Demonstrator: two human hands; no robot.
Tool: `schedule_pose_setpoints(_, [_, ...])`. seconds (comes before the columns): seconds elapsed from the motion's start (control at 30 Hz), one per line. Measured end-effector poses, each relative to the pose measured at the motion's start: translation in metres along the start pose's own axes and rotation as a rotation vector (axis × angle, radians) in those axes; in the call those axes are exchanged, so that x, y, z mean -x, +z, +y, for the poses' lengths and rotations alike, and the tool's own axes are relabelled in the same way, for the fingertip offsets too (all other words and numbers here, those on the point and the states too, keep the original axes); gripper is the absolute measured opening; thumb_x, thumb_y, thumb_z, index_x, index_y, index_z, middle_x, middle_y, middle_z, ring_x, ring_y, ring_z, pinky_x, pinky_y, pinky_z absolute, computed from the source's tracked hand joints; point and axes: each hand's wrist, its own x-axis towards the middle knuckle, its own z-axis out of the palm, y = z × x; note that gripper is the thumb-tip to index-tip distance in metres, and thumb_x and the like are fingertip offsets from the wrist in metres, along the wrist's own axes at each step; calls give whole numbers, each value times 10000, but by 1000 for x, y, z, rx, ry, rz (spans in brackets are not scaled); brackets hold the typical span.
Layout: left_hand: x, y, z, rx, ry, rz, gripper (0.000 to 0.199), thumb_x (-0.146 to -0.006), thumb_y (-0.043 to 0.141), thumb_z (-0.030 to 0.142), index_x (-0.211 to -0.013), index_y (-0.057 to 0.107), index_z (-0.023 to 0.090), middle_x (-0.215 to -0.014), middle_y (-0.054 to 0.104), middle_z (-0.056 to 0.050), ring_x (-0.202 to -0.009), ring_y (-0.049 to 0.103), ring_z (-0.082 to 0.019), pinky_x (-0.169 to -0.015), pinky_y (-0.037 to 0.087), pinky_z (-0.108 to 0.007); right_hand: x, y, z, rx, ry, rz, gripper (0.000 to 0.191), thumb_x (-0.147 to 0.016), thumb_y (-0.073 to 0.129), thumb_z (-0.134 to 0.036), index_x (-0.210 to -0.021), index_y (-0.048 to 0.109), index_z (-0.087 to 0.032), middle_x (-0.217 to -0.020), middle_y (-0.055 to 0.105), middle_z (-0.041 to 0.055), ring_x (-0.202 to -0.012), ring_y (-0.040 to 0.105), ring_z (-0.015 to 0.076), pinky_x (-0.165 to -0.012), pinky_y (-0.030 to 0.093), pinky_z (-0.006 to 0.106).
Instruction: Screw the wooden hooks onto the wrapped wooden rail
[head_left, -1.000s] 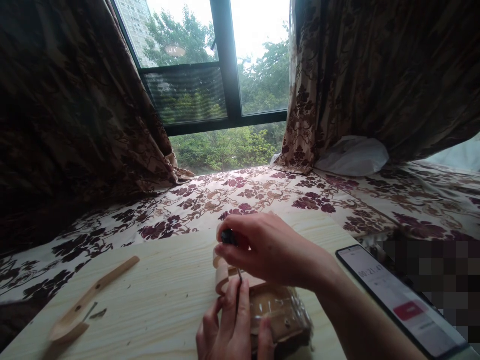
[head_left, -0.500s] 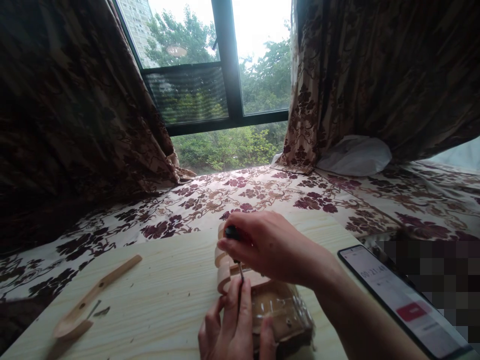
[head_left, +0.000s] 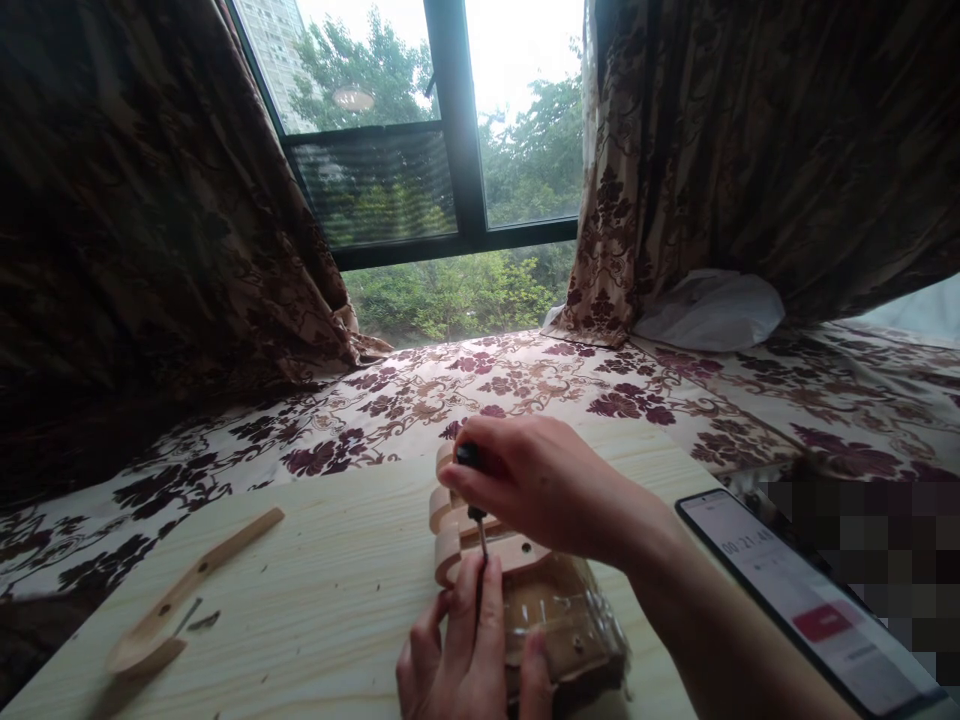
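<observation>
My right hand (head_left: 536, 485) is closed around the dark handle of a screwdriver (head_left: 481, 530), its shaft pointing down at a curved wooden piece (head_left: 448, 556). Beneath it, my left hand (head_left: 465, 640) has two fingertips against the tip of the shaft, at the near edge of that piece; whether they pinch a screw is hidden. More curved wooden pieces (head_left: 441, 508) lie just behind. Against them, under my left hand's outer fingers, sits a brown block wrapped in clear tape (head_left: 555, 615).
A loose curved wooden piece (head_left: 184, 590) with two holes lies on the left of the pale board (head_left: 322, 590), beside a screw (head_left: 189, 617) and a small dark bit (head_left: 204, 622). A phone (head_left: 802, 600) showing a timer rests at the right.
My right hand has turned slightly on the screwdriver and lifted a little, uncovering a dark hole in the wooden piece. My left hand has stayed in place.
</observation>
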Motion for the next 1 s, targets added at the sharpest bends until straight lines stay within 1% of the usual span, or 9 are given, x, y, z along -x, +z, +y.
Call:
schedule_pose_setpoints(0.1, [0, -1, 0, 1, -9, -16, 385, -828, 474, 229, -1190, 580, 154, -1211, 621, -45, -961, 496, -276, -760, 408, -393, 0, -1, 0, 19, 37, 15, 223, -862, 548, -380, -776, 593, -178, -624, 550, -24, -577, 441, 91, -555, 293, 247])
schedule_pose_setpoints(0.23, [0, 0, 1, 10, -8, 7, 392, -831, 464, 240, -1191, 576, 135, -1204, 621, -74, -968, 493, -282, -773, 407, -399, 2, -1, -2, -82, -65, -34, 126, -852, 566, -316, -905, 626, -220, -674, 574, -47, -606, 465, 79, -575, 313, 224])
schedule_pose_setpoints(0.3, [-1, 1, 1, 16, 5, 35, 385, -826, 468, 236, -1174, 584, 119, -1187, 627, -92, -963, 491, -287, -768, 407, -401, 2, 0, -2, -79, -92, -30, 125, -857, 564, -316, -897, 627, -215, -689, 582, -44, -619, 471, 80, -581, 319, 224])
schedule_pose_setpoints(0.47, [-2, 2, 1, 12, 15, 38, 379, -815, 476, 222, -1160, 591, 115, -1182, 631, -85, -950, 484, -293, -748, 405, -404, 1, 0, 2, 21, 12, 20, 204, -859, 552, -373, -791, 587, -184, -651, 563, -25, -593, 455, 95, -559, 307, 245])
schedule_pose_setpoints(0.53, [-2, 1, 1, 10, 15, 40, 381, -813, 479, 225, -1158, 594, 114, -1178, 633, -86, -949, 485, -292, -748, 404, -401, 2, 0, 1, 2, 3, -2, 178, -855, 555, -363, -822, 592, -191, -656, 567, -29, -595, 458, 93, -562, 310, 242])
schedule_pose_setpoints(0.67, [-2, 1, 1, 15, 13, 49, 386, -814, 476, 239, -1160, 594, 112, -1174, 632, -101, -954, 491, -288, -763, 404, -398, 5, -2, -2, -64, -76, -67, 128, -861, 548, -318, -916, 613, -223, -687, 588, -42, -602, 468, 84, -582, 324, 230])
schedule_pose_setpoints(0.73, [-1, 1, 1, 22, 13, 46, 388, -820, 469, 243, -1165, 590, 114, -1183, 627, -99, -958, 490, -288, -769, 403, -401, 4, -2, -2, -45, -62, -55, 127, -865, 545, -322, -887, 609, -214, -695, 595, -35, -610, 474, 87, -584, 325, 234])
schedule_pose_setpoints(0.87, [0, 2, 1, 28, 4, 29, 391, -826, 469, 245, -1178, 584, 119, -1199, 621, -82, -946, 485, -287, -762, 404, -405, 1, -2, 2, 34, 24, -6, 190, -863, 551, -362, -798, 577, -185, -651, 573, -19, -597, 465, 99, -566, 311, 249])
schedule_pose_setpoints(1.0, [0, 1, 1, 18, -7, 18, 388, -824, 467, 240, -1171, 594, 121, -1205, 619, -84, -959, 486, -290, -758, 405, -403, 2, -2, 1, -39, -35, -55, 144, -866, 545, -329, -930, 608, -216, -717, 610, -24, -626, 495, 98, -586, 332, 239])
